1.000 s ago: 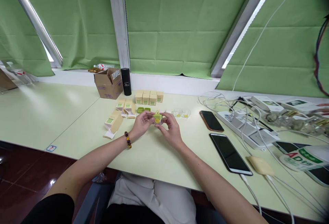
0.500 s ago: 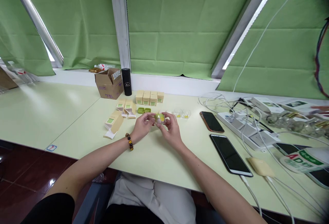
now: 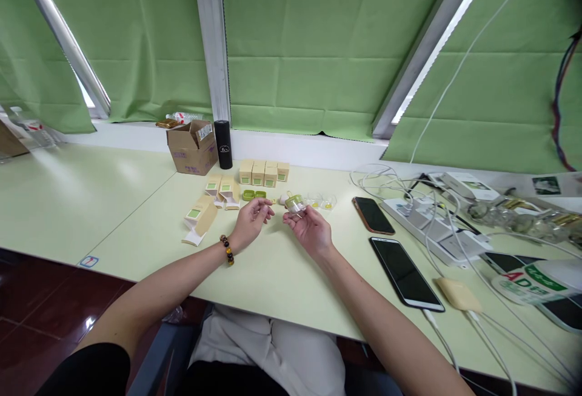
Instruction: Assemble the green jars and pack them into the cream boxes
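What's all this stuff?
lidded case: one, green and clear, held
small cases: two or more, clear, centre
pieces: two, green, centre
closed cartons: four or more, cream, back
opened cartons: three, cream, left
cardboard box: one, brown, back
cylinder: one, black, back
plastic bottles: two, clear, left
AD bottle: one, white, right
phones: three or more, black, right
power strip: one, white, right
cables: several, white, right
clutter: uncountable, mixed, far right
blinds: four, green, behind
table: one, greenish, below
bracelet: one, black and yellow, left wrist
left hand: one, over table
right hand: one, holding lidded case
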Motion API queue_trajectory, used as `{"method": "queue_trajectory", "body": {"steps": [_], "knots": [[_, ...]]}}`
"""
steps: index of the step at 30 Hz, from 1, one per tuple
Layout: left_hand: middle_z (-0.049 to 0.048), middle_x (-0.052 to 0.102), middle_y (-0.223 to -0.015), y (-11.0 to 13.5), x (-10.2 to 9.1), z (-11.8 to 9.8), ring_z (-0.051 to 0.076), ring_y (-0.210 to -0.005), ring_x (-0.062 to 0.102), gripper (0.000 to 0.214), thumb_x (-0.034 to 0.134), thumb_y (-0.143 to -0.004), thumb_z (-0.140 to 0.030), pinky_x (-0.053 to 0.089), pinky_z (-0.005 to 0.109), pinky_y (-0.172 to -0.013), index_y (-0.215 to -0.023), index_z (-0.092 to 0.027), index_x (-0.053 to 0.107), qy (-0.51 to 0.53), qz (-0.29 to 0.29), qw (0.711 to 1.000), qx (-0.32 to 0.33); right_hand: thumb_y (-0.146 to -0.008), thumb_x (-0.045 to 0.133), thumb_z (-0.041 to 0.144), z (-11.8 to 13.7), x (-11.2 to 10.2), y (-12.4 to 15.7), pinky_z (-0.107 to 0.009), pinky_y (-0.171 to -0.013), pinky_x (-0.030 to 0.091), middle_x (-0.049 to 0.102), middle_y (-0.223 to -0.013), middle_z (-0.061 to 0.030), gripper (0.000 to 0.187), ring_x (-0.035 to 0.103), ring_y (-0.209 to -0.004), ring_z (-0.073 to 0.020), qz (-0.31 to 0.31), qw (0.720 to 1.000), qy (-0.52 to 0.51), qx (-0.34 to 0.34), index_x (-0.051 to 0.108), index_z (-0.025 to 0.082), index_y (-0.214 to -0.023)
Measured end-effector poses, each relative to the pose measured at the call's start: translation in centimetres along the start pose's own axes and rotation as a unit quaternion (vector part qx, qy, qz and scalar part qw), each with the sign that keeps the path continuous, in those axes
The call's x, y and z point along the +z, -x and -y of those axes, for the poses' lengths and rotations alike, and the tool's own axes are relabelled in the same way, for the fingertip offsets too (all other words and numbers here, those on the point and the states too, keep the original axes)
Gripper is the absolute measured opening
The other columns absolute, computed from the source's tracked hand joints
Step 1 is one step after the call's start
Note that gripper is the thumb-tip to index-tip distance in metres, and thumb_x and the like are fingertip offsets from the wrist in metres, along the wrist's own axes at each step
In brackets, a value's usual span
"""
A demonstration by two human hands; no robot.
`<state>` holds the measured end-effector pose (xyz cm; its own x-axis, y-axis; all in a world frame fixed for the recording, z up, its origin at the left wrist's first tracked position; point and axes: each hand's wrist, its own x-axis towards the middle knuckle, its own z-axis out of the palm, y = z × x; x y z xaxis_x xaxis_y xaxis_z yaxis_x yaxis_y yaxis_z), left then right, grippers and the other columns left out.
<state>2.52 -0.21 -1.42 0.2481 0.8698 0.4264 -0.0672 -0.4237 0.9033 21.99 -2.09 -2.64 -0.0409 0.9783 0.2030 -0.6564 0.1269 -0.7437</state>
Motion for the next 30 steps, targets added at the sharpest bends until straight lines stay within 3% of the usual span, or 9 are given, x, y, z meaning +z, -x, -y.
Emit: {"method": "queue_trajectory", "body": {"steps": [3, 6, 11, 16, 19, 22, 27, 30], "knots": [[0.0075, 0.071, -0.092, -0.1, -0.1, 0.2, 0.015, -0.081, 0.067, 0.022, 0.057, -0.099, -0.037, 0.055, 0.03, -0.076, -0.106, -0.017, 0.062, -0.047, -0.003, 0.999, -0.016, -0.084, 0.075, 0.041, 0.1, 0.5, 0.3, -0.05, -0.092, 0.059, 0.076, -0.104, -0.004, 0.024, 0.075, -0.085, -0.0243, 0.001, 1.0, 0.017, -0.013, 0.066, 0.026, -0.101], [0.0073, 0.072, -0.097, -0.4, -0.6, 0.2, 0.017, -0.085, 0.068, 0.014, 0.057, -0.097, -0.029, 0.055, 0.033, -0.081, -0.105, -0.018, 0.062, -0.144, -0.013, 0.99, -0.01, -0.078, 0.08, 0.037, 0.1, 1.0, 0.4, -0.055, -0.103, 0.054, 0.074, -0.107, -0.0027, 0.038, 0.076, -0.094, -0.0266, -0.009, 0.999, 0.038, -0.023, 0.064, 0.03, -0.111], [0.0071, 0.071, -0.099, -1.0, -2.0, 0.2, 0.021, -0.091, 0.066, 0.017, 0.053, -0.096, -0.023, 0.053, 0.039, -0.085, -0.11, -0.019, 0.063, -0.342, 0.003, 0.939, 0.019, -0.064, 0.085, 0.031, -0.4, 0.7, 0.2, -0.051, -0.103, 0.054, 0.064, -0.122, -0.0053, 0.058, 0.071, -0.1, -0.0251, -0.058, 0.983, 0.163, -0.059, 0.061, 0.028, -0.117], [0.0121, 0.069, -0.112, -1.8, -3.2, -0.6, 0.028, -0.107, 0.062, 0.023, 0.052, -0.096, -0.022, 0.05, 0.044, -0.097, -0.117, -0.017, 0.062, -0.498, 0.027, 0.864, 0.06, -0.058, 0.083, 0.029, -1.3, -0.4, -0.1, -0.043, -0.091, 0.055, 0.062, -0.123, -0.0075, 0.061, 0.065, -0.101, -0.0239, -0.079, 0.924, 0.365, -0.08, 0.054, 0.027, -0.112], [0.014, 0.068, -0.115, -2.6, -4.1, -2.5, 0.032, -0.113, 0.06, 0.03, 0.054, -0.096, -0.028, 0.046, 0.046, -0.099, -0.124, -0.017, 0.06, -0.584, 0.018, 0.81, 0.053, -0.064, 0.08, 0.032, -1.6, -0.5, 0.1, -0.042, -0.091, 0.052, 0.065, -0.118, -0.0061, 0.057, 0.063, -0.101, -0.0236, -0.056, 0.878, 0.468, -0.086, 0.051, 0.028, -0.113], [0.0164, 0.067, -0.116, -3.0, -5.5, -4.9, 0.036, -0.116, 0.057, 0.04, 0.057, -0.095, -0.034, 0.045, 0.048, -0.097, -0.131, -0.017, 0.056, -0.653, 0.005, 0.756, 0.039, -0.067, 0.079, 0.036, -1.7, -0.5, 0.4, -0.038, -0.08, 0.051, 0.066, -0.11, -0.0049, 0.053, 0.061, -0.096, -0.0236, -0.048, 0.83, 0.55, -0.076, 0.049, 0.028, -0.11], [0.0211, 0.063, -0.122, -1.4, -8.9, -7.4, 0.039, -0.117, 0.056, 0.049, 0.061, -0.092, -0.038, 0.045, 0.051, -0.097, -0.134, -0.016, 0.051, -0.73, -0.013, 0.683, -0.026, -0.062, 0.083, 0.041, -1.8, -0.5, 0.2, -0.035, -0.073, 0.047, 0.06, -0.085, 0.0027, 0.052, 0.052, -0.074, -0.018, -0.036, 0.784, 0.613, -0.086, 0.049, 0.028, -0.1], [0.0244, 0.059, -0.126, 0.4, -11.0, -7.6, 0.042, -0.117, 0.057, 0.058, 0.06, -0.091, -0.045, 0.05, 0.051, -0.09, -0.139, -0.016, 0.045, -0.741, -0.005, 0.662, -0.114, -0.06, 0.084, 0.043, -2.0, -0.7, 0.0, -0.035, -0.075, 0.045, 0.057, -0.081, 0.0045, 0.053, 0.049, -0.071, -0.0169, -0.041, 0.753, 0.649, -0.102, 0.049, 0.027, -0.096]]}}
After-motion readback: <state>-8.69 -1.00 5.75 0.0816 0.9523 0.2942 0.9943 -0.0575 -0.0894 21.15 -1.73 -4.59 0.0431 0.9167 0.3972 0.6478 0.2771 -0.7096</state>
